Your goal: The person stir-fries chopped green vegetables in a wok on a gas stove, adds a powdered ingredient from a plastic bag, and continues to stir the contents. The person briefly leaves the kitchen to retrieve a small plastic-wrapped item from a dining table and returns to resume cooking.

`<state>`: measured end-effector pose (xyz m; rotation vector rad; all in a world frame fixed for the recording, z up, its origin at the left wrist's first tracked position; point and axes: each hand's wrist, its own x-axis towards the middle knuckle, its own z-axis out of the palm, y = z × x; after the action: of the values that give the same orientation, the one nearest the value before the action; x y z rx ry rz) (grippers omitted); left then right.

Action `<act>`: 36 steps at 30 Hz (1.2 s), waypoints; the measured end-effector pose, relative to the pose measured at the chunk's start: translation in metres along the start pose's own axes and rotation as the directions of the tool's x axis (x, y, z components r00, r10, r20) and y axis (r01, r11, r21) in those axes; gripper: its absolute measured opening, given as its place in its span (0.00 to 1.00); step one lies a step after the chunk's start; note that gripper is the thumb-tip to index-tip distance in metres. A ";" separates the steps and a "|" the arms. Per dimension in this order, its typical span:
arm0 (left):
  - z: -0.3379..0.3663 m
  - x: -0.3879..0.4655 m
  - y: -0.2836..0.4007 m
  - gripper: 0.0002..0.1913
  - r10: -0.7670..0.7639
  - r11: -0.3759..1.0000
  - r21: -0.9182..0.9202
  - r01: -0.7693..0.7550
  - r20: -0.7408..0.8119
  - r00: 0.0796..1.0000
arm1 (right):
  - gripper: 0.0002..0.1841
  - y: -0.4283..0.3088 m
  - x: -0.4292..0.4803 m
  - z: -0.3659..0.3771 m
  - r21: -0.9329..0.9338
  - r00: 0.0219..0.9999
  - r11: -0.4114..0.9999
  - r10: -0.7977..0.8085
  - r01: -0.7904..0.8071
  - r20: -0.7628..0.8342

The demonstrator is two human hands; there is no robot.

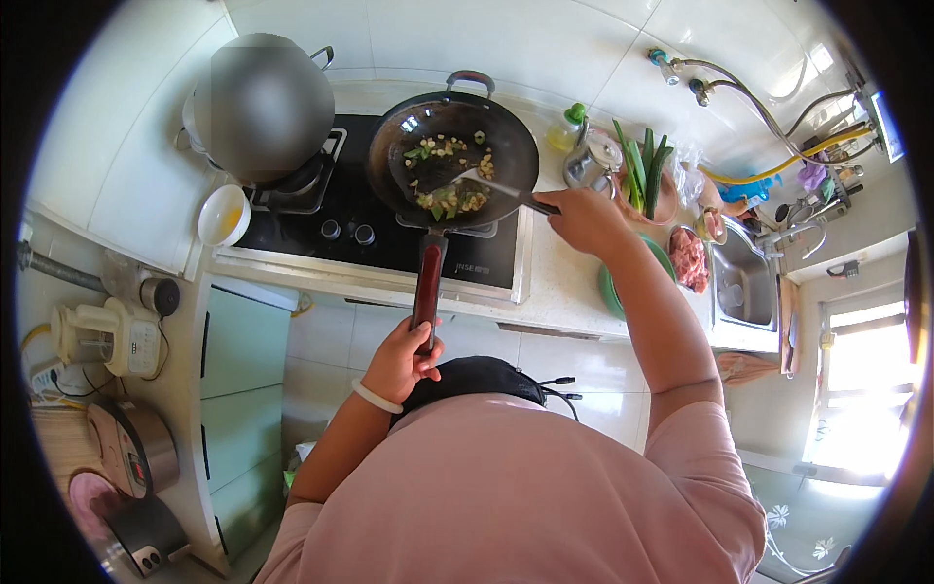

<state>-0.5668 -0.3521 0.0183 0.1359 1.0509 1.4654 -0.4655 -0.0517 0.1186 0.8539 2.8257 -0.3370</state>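
Observation:
My left hand (403, 359) grips the end of the dark red and black handle of a wok (387, 157), which stands on the right part of a black gas hob (292, 237). In my right hand (587, 223) is the dark handle of a metal spatula (496, 186); its head reaches into the wok among the food. Chopped green pieces and small pale pieces (452, 201) lie in the wok, some low near the handle side and some towards the far side. The burner and flame under the wok are hidden.
Left of the wok stands a large round pot or pan (266, 109), partly blurred, with a white bowl (224, 215) before it. To the right are an oil bottle (565, 130), a metal kettle (592, 162), green vegetables (646, 171), a green bowl (611, 288), raw meat (688, 259) and a sink (744, 281).

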 end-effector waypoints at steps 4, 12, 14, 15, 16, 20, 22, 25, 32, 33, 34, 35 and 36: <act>-0.001 0.002 -0.001 0.18 0.009 1.000 0.003 -0.009 0.002 1.000 | 0.23 0.000 0.024 0.021 -0.018 0.996 1.000 -0.023 0.022 -0.088; -0.001 0.001 -0.002 0.18 0.020 1.000 0.004 -0.020 0.002 1.000 | 0.22 0.009 0.004 0.007 -0.007 0.997 1.000 0.004 -0.004 -0.072; -0.002 0.001 -0.004 0.18 0.030 1.000 -0.007 -0.030 0.005 1.000 | 0.22 0.003 -0.020 -0.005 -0.037 1.000 0.999 -0.001 0.001 0.002; -0.001 0.001 -0.004 0.18 0.027 1.000 -0.002 -0.027 0.006 1.000 | 0.22 0.000 -0.025 -0.002 -0.022 1.000 0.999 -0.026 0.026 -0.014; -0.001 0.001 -0.003 0.18 0.025 1.000 0.002 -0.025 0.005 1.000 | 0.22 -0.005 -0.028 0.001 -0.008 0.998 0.999 -0.051 0.051 -0.031; 0.000 0.001 0.000 0.18 0.005 1.000 0.017 -0.005 -0.001 1.000 | 0.23 -0.023 0.001 0.018 0.022 0.999 1.000 -0.015 0.016 -0.044; 0.001 0.001 0.001 0.18 0.003 1.000 0.019 -0.003 0.000 1.000 | 0.23 -0.016 0.018 0.025 0.031 0.996 1.000 0.004 -0.001 -0.089; 0.001 0.000 0.000 0.18 0.009 1.000 0.008 -0.009 -0.006 1.000 | 0.24 -0.001 0.005 0.009 -0.008 1.000 1.000 0.012 -0.012 -0.013; 0.003 -0.001 0.001 0.18 0.019 1.000 0.024 -0.019 -0.010 1.000 | 0.22 -0.025 -0.006 0.018 0.009 0.993 0.996 -0.086 0.086 -0.075; 0.003 -0.001 0.001 0.18 0.018 1.000 0.024 -0.018 -0.009 1.000 | 0.22 -0.027 0.004 0.024 0.044 0.989 0.995 -0.081 0.087 -0.120; 0.003 -0.001 0.002 0.18 0.015 1.000 0.027 -0.014 -0.006 1.000 | 0.22 -0.022 0.012 0.028 0.039 0.992 0.997 -0.054 0.059 -0.117; 0.004 0.000 0.002 0.18 0.011 0.999 0.030 -0.011 -0.001 1.000 | 0.22 -0.015 0.021 0.031 0.035 0.993 0.999 -0.026 0.030 -0.115; 0.004 0.001 0.003 0.18 0.009 0.999 0.031 -0.009 0.004 1.000 | 0.22 -0.009 0.025 0.033 0.032 0.994 0.999 0.003 0.001 -0.111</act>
<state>-0.5667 -0.3486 0.0222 0.1659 1.0716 1.4569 -0.4881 -0.0548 0.0829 0.9083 2.9295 -0.3458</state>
